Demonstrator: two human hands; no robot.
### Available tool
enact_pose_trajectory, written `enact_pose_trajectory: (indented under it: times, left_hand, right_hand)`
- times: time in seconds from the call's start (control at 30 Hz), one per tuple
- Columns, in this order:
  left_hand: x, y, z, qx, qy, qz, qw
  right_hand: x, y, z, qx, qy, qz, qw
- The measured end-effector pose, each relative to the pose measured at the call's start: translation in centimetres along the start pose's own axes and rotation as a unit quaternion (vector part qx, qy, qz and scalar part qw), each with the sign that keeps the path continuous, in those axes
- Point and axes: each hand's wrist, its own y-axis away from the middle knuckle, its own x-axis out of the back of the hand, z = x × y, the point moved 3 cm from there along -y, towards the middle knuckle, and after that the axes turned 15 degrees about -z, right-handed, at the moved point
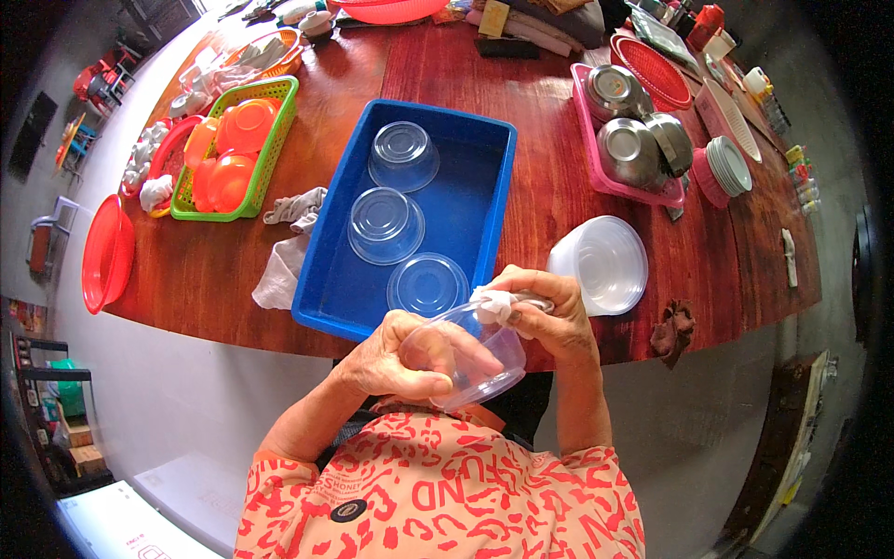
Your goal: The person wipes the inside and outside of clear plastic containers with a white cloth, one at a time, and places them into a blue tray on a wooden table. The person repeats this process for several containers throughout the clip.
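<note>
My left hand [412,360] grips a clear plastic bowl [482,377] by its wall, tilted on its side at the table's front edge. At the bowl's rim, my right hand [548,307] pinches a bunched white cloth [494,305]. Just beyond them lies a blue plastic tray [457,216]. Inside it, three clear plastic bowls stand upside down: a far one [401,150], a middle one [384,222] and a near one [427,285]. Right of my right hand, a stack of clear plastic bowls [604,265] rests on its side on the table.
A green basket [264,164] of orange bowls stands left, beside crumpled grey cloths [283,269]. To the right are a pink basket [590,164] of steel bowls, a stack of white plates [730,166] and a brown cloth [672,332]. A red basket [108,255] sits at the left edge.
</note>
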Motion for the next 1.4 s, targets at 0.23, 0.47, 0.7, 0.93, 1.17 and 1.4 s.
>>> enact_pose_trajectory:
  times: [0.23,0.47,0.7,0.93,1.17,1.4]
  left_hand:
    - [1.6,-0.5,0.2,-0.040,-0.038,-0.001,0.998]
    - [2.4,0.9,-0.7,-0.055,0.112,0.355,0.927]
    - [0.0,-0.9,-1.1,-0.141,0.295,0.247,0.912]
    - [2.0,-0.8,-1.4,-0.137,0.196,0.351,0.906]
    - [2.1,-0.4,-0.9,-0.097,0.250,0.187,0.945]
    - [1.4,-1.0,-1.2,-0.129,0.216,0.151,0.956]
  right_hand:
    - [-0.1,0.6,1.0,0.082,0.004,0.085,0.993]
    - [-1.3,0.5,-2.0,0.259,0.393,0.201,0.859]
    - [-3.8,-0.4,-1.3,0.295,0.469,0.175,0.814]
    - [-5.6,-0.7,-0.4,0.275,0.531,0.119,0.793]
    - [-1.7,0.0,-2.9,0.213,0.361,0.229,0.879]
    - [-2.0,-4.8,-1.0,0.153,0.466,0.201,0.848]
